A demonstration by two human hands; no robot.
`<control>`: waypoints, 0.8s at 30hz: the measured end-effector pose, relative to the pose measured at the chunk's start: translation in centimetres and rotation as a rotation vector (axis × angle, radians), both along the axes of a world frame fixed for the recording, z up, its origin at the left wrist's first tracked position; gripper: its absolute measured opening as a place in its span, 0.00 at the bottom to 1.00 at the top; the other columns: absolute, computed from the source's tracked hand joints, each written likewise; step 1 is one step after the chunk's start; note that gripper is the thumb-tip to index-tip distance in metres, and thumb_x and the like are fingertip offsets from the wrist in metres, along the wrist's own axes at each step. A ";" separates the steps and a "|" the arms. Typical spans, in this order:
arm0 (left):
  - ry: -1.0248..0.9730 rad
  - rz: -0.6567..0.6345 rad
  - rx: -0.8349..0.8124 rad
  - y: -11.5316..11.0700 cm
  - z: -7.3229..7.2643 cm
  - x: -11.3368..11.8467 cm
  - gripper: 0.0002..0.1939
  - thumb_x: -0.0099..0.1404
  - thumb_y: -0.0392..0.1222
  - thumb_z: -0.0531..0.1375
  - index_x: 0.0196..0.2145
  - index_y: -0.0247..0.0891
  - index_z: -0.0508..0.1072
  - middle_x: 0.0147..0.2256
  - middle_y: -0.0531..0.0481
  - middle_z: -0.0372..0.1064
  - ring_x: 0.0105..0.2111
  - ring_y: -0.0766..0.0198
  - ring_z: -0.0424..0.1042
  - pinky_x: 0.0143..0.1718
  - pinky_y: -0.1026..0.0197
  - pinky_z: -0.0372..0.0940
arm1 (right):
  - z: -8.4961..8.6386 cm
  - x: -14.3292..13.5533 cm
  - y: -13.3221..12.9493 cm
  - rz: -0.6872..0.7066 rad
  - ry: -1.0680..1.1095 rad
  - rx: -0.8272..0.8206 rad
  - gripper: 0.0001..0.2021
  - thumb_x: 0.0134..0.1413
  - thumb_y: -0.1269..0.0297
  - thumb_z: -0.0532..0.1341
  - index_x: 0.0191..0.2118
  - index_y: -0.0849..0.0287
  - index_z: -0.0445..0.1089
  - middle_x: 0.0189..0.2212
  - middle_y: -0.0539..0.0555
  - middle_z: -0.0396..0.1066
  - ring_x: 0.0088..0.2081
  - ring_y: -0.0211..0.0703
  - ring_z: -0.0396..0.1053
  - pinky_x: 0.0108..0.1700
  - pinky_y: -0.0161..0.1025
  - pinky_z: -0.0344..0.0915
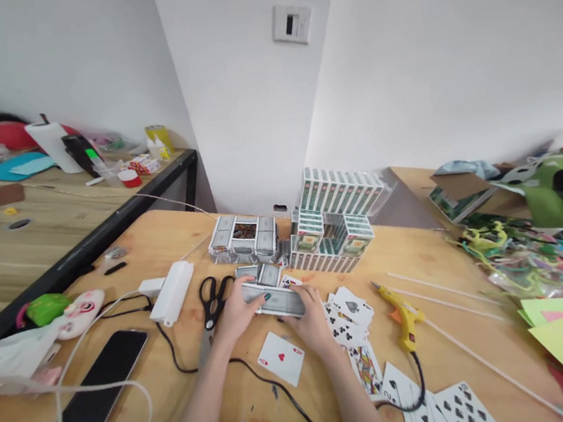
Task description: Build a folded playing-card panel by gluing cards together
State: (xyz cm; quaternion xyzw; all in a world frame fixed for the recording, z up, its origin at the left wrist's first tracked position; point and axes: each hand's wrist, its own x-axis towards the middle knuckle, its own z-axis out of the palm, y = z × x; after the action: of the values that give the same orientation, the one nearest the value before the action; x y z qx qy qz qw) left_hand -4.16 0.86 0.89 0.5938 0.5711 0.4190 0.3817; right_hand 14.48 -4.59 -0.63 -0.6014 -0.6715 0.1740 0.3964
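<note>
My left hand [239, 309] and my right hand [311, 318] are closed on the two ends of a strip of grey-backed playing cards [281, 300], held level above the table. My left thumb presses on its top face. Just behind lie more grey-backed cards [268, 275], partly hidden by the strip and my left fingers. A box-like structure built of playing cards [244, 238] stands further back. The ace of hearts [281, 357] lies face up between my forearms. Black-handled scissors [211, 305] lie beside my left hand, and face-up cards [347, 315] spread beside my right.
A yellow glue gun [406, 319] with a black cord lies on the right, near white sticks [447, 302]. Stacked card boxes [340, 191] stand at the back. On the left are a white power strip [173, 291] and a phone [94, 395]; cables cross the table.
</note>
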 end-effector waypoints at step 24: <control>-0.200 -0.038 -0.027 -0.1 -0.9 -0.4 0.14 0.56 0.44 0.60 0.41 0.40 0.68 0.38 0.49 0.68 0.36 0.60 0.70 0.36 0.60 0.65 | 0.5 -0.8 0.0 0.065 0.027 0.052 0.24 0.42 0.64 0.66 0.48 0.54 0.66 0.40 0.55 0.66 0.42 0.51 0.62 0.45 0.47 0.63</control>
State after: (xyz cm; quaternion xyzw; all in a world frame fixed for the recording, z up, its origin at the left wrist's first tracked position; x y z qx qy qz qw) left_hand -4.60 0.80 0.02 0.5544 0.5247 0.4610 0.4526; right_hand 13.70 -4.59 -0.10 -0.5664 -0.6895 0.1776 0.4151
